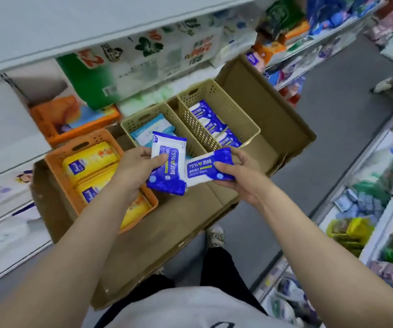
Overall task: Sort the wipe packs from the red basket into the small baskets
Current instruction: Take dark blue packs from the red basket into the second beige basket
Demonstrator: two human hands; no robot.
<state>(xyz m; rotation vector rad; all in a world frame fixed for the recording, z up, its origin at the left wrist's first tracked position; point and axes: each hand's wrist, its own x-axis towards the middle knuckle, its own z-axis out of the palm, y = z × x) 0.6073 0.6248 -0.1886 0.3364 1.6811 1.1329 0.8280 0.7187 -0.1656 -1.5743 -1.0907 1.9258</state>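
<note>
Head view: left hand (136,167) pinches one blue alcohol wipe pack (167,165), right hand (239,174) pinches another (205,170), both just in front of the right beige basket (238,107), already holding matching packs. Red basket not visible; remaining count unknown.

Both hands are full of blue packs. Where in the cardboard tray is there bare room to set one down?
Bare cardboard tray floor lies right of the far beige basket, and in front of the orange basket, below the left hand and right hand. The orange basket is crowded with yellow packs; the far beige basket holds blue packs.
</note>
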